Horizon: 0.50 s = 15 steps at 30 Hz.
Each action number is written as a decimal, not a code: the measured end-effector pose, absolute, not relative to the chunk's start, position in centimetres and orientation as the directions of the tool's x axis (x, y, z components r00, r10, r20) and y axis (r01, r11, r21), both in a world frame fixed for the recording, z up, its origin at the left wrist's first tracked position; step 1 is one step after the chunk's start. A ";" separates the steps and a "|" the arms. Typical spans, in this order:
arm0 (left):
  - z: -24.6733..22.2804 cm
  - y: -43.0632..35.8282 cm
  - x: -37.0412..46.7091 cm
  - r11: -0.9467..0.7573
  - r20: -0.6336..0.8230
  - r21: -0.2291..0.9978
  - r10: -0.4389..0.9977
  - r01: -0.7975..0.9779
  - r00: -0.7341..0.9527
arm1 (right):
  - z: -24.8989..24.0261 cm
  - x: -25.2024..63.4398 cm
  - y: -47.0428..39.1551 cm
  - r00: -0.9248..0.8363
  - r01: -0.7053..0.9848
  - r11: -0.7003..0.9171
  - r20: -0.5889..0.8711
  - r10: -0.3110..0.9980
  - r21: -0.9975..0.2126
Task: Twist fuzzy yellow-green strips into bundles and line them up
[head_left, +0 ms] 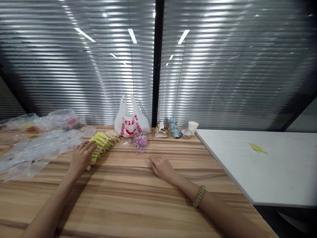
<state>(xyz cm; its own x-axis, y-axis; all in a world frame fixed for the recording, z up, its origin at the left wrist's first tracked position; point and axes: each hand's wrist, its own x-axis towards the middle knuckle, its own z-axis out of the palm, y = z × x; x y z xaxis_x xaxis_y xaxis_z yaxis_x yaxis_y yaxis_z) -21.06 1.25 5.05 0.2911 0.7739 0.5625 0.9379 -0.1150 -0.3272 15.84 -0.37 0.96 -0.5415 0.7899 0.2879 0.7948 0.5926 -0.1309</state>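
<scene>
My left hand (82, 156) rests on the near left side of a long pile of yellow and beige soft pieces (105, 140), its fingers laid over them and its thumb hidden. To the right, my right hand (162, 168) lies low on the wooden table (128, 198), fingers curled in together; whatever they may hold is hidden. Just beyond it is a clear bag or tub of small pink and purple items (140, 141), with a few loose pink and purple pieces (140, 152) in front. A clear round lid (125, 142) lies between the pile and the pink items.
Clear plastic bags (44, 145) cover the table's left side. Along the back stand a white carrier bag (131, 120), a gold packet (161, 130), a blue folded umbrella (174, 128), a round tin (185, 134) and a paper cup (193, 127). A yellow piece (257, 148) lies on the white table (279, 175).
</scene>
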 end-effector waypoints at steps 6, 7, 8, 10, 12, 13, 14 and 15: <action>5.0 1.2 -21.1 -0.151 0.595 -0.284 0.746 0.947 0.298 | 0.9 15.8 -0.3 -0.540 0.797 0.589 0.279 0.794 -0.135; 4.9 1.3 -21.1 -0.175 0.585 -0.288 0.746 0.942 0.317 | 0.9 15.8 -0.3 -0.539 0.796 0.590 0.281 0.794 -0.138; 4.9 1.4 -21.1 -0.196 0.578 -0.293 0.743 0.936 0.337 | 0.8 15.8 -0.2 -0.538 0.795 0.590 0.283 0.794 -0.140; 4.7 1.7 -21.1 -0.217 0.575 -0.305 0.734 0.927 0.361 | 0.7 15.8 -0.2 -0.536 0.794 0.590 0.290 0.793 -0.144; 4.4 1.9 -21.0 -0.218 0.578 -0.308 0.730 0.926 0.364 | 0.7 15.8 -0.1 -0.530 0.797 0.586 0.295 0.795 -0.148; 4.3 2.0 -21.0 -0.214 0.581 -0.305 0.731 0.928 0.359 | 0.6 15.9 0.0 -0.525 0.800 0.580 0.294 0.799 -0.149; 4.1 2.0 -21.1 -0.207 0.583 -0.299 0.733 0.931 0.350 | 0.6 15.9 0.0 -0.519 0.805 0.574 0.293 0.803 -0.151; 4.1 2.0 -21.1 -0.198 0.588 -0.289 0.736 0.937 0.337 | 0.6 15.9 0.0 -0.512 0.809 0.568 0.293 0.808 -0.152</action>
<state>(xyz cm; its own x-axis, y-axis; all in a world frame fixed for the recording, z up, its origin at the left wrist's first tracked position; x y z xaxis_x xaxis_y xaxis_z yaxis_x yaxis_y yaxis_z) -21.07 2.01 4.08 0.3365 0.7358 0.5876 0.9368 -0.1980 -0.2885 15.90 0.02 0.56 -0.5119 0.8075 0.2931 0.8091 0.5678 -0.1516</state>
